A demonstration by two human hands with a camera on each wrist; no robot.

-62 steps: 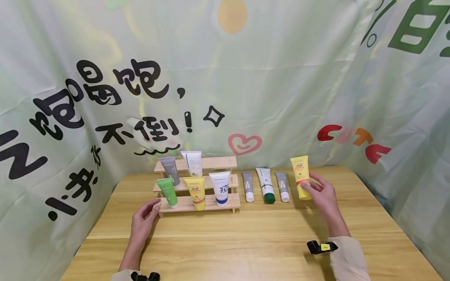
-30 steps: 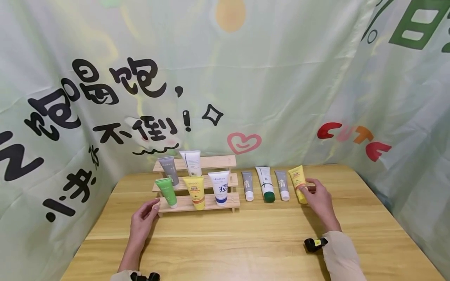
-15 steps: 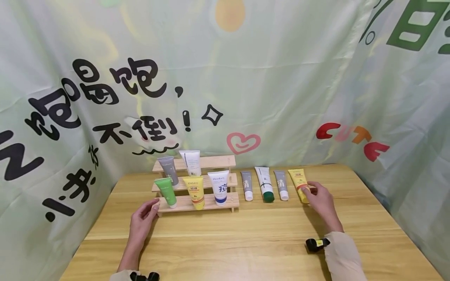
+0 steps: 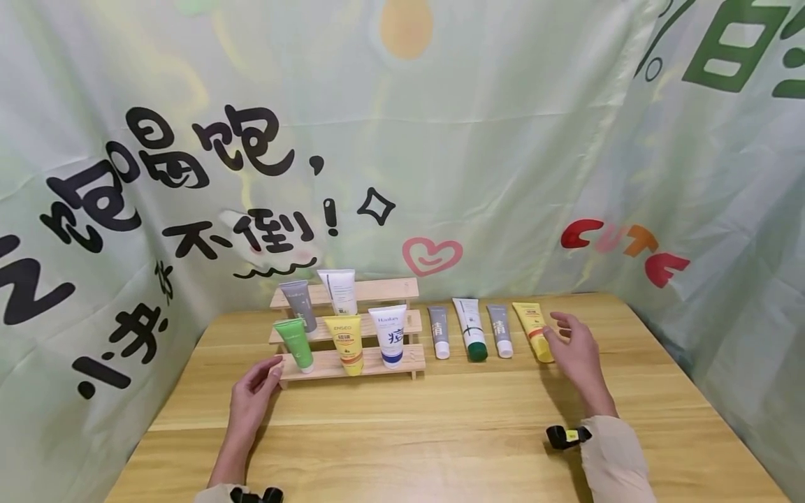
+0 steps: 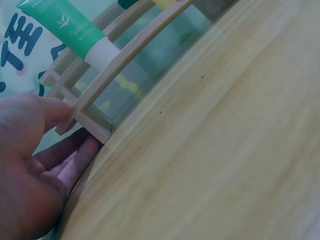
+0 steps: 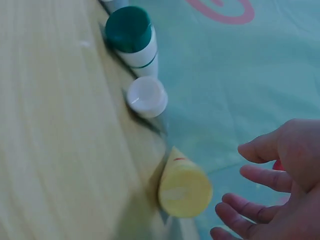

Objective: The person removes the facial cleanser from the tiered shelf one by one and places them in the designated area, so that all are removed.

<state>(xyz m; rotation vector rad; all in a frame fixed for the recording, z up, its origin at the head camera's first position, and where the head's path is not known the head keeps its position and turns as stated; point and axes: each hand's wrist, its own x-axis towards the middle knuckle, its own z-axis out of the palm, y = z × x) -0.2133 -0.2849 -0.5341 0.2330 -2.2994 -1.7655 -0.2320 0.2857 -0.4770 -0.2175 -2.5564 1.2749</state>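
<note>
My right hand (image 4: 574,353) is just right of a yellow squeeze tube (image 4: 533,332) lying on the table. Its fingers are spread and hold nothing; the right wrist view shows a gap between them and the tube's yellow cap (image 6: 185,192). At the left end of a three-tier wooden stand (image 4: 377,360), my left hand (image 4: 251,398) grips the lowest plank, thumb on its end and fingers by the leg. On that stand, a green tube (image 4: 294,344), another yellow tube (image 4: 347,344) and a white-and-blue tube (image 4: 388,335) stand in front, with a grey tube (image 4: 299,304) and a white tube (image 4: 340,290) behind.
Between the stand and the right-hand yellow tube lie a small grey tube (image 4: 439,332), a white tube with a green cap (image 4: 470,328) and a second grey tube (image 4: 499,331). A printed curtain (image 4: 503,175) hangs behind the wooden table (image 4: 402,447).
My right hand has lowered the yellow tube onto the table at the right end of the row, then let go and spread its fingers. The left hand has stayed at the stand.
</note>
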